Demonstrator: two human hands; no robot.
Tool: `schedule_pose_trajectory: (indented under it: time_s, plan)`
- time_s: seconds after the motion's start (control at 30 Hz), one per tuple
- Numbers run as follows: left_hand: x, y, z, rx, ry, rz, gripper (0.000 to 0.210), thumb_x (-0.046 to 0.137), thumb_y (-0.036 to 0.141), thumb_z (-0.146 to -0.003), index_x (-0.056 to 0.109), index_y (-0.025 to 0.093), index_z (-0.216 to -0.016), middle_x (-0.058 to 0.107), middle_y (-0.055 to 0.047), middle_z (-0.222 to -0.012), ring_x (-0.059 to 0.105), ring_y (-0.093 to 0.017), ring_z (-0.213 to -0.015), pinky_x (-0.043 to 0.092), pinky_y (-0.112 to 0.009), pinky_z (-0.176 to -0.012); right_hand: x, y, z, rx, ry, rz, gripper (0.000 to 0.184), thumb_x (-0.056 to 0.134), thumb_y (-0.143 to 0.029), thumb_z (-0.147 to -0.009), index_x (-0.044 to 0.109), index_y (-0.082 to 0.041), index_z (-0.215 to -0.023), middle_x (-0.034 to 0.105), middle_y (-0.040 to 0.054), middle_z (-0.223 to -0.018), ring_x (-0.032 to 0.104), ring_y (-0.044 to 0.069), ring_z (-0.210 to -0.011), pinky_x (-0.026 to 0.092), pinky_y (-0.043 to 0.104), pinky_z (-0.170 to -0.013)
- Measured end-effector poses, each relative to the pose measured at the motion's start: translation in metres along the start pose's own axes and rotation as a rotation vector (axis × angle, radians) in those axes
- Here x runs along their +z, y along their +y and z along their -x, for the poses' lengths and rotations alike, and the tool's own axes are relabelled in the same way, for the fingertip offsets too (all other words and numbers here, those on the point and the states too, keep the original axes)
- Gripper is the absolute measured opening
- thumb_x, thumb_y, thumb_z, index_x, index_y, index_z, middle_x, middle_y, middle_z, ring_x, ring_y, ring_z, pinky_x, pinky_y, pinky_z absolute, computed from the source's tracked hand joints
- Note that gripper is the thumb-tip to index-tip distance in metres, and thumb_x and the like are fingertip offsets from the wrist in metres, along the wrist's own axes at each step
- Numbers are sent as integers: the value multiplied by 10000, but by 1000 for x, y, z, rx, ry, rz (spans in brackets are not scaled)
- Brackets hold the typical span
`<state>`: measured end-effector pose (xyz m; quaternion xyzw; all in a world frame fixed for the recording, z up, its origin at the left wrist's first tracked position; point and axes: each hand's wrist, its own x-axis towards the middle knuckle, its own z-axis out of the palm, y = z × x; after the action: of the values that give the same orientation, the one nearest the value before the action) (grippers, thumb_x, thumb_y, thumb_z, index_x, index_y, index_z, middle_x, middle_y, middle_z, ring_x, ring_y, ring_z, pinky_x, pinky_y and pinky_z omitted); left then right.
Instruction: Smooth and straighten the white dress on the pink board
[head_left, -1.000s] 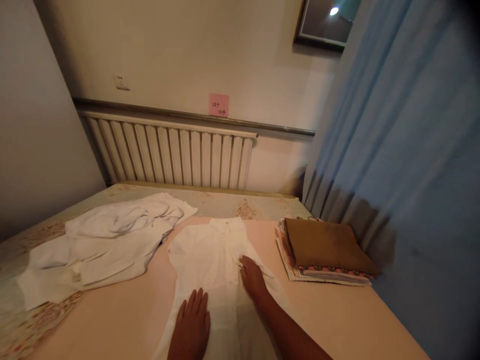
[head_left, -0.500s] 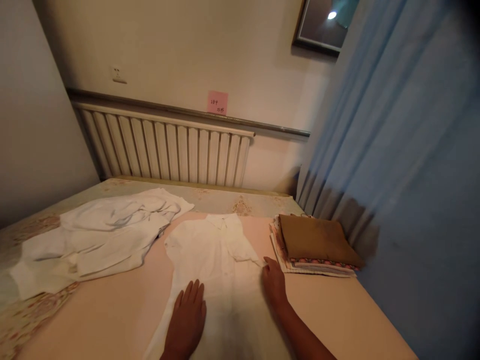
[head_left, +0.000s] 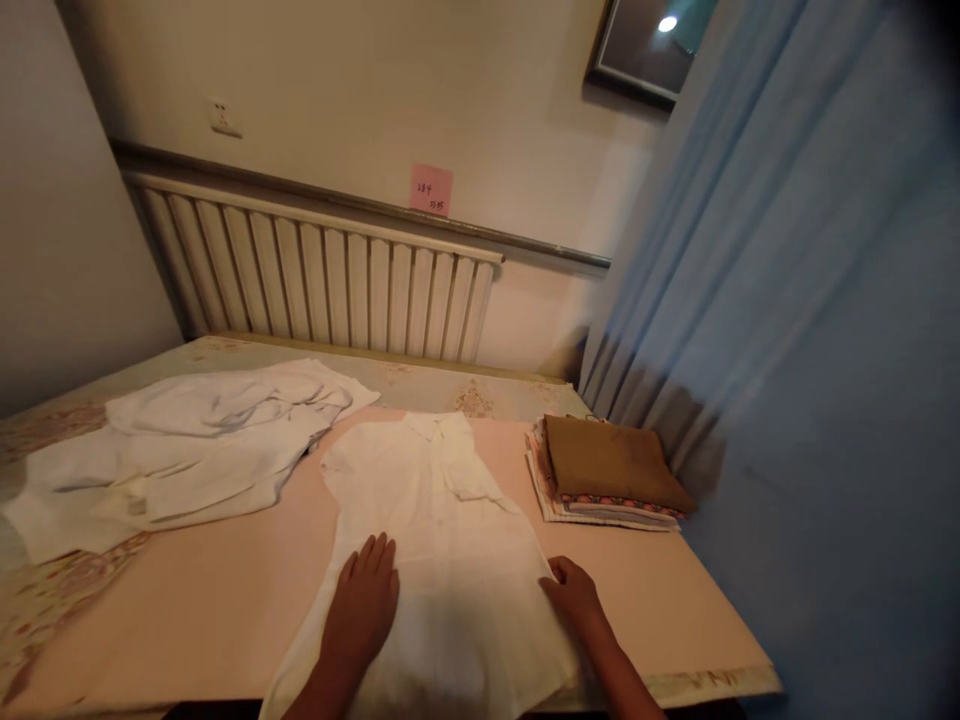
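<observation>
A white short-sleeved shirt [head_left: 450, 560] lies spread out in front of me, its collar pointing away and its right-hand sleeve folded inward. My left hand [head_left: 365, 590] rests flat on the left part of the shirt, fingers stretched forward. At the shirt's right side edge, my right hand [head_left: 574, 592] has its thumb and fingers pinched on the fabric. The shirt's hem reaches down to the near edge of the bed, between my forearms.
A pink cloth [head_left: 225, 600] covers part of the flowered bed surface [head_left: 472, 395]. Several crumpled white garments [head_left: 202, 440] lie to the left. A folded stack with a brown cloth [head_left: 611, 460] on top sits to the right, beside a blue curtain [head_left: 810, 420]. A radiator [head_left: 330, 280] stands behind.
My right hand has slid down along the shirt's right edge, from near the sleeve to lower on the side. My left hand stays flat on the shirt. The view has shifted slightly.
</observation>
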<state>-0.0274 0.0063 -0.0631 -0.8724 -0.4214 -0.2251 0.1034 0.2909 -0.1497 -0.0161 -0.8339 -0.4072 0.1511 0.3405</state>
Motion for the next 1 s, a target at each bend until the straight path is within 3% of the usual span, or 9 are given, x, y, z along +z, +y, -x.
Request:
schedule_pose_trajectory:
  time_s: [0.2,0.37,0.47,0.57,0.7,0.8,1.0]
  plan:
    - [-4,2,-2,-7,21,25,436,367,262,-904,567,115,-1262,565,-142,-1326,455,-273,-1284,331,-454,-1054,-8,-43,32,-160,-89,-40,249,477,-211,-671,640,-210,-860,687,20,-782,625,203,-745,447,273,-698]
    - [-4,2,-2,-8,27,13,431,360,262,-903,580,134,-1251,566,-127,-1329,462,-261,-1281,331,-440,-1055,31,-58,64,-276,-142,76,422,498,-161,-689,654,-204,-1078,692,75,-1072,629,250,-1011,455,329,-893]
    - [-5,2,-2,-3,14,-2,427,364,256,-902,581,131,-1248,564,-128,-1330,463,-264,-1279,329,-440,-1055,55,-58,82,-311,-245,196,497,554,-163,-696,625,-218,-1185,650,91,-1195,595,269,-1104,428,344,-952]
    - [-6,2,-2,-6,3,0,425,367,244,-901,571,122,-1253,560,-133,-1333,456,-269,-1283,324,-448,-1055,57,-68,92,-371,-415,229,451,644,-233,-687,640,-249,-1138,680,73,-1134,623,266,-1038,450,311,-869]
    - [-8,3,-2,-17,-10,7,420,373,241,-902,561,127,-1260,557,-130,-1336,445,-265,-1288,316,-446,-1058,39,-90,90,-412,-563,207,203,695,-374,-695,689,-254,-859,712,0,-811,647,195,-762,412,229,-641]
    - [-10,4,-3,-24,-25,1,419,375,237,-900,560,127,-1259,557,-127,-1336,449,-264,-1280,320,-443,-1051,33,-96,84,-403,-522,217,202,690,-356,-705,689,-262,-883,700,-15,-789,629,171,-727,381,218,-624]
    - [-11,5,-3,-29,-45,-12,419,372,236,-899,567,127,-1253,559,-121,-1336,449,-268,-1276,322,-442,-1045,49,-84,88,-479,-511,269,238,555,-224,-752,686,-269,-944,711,19,-930,645,198,-865,411,231,-721]
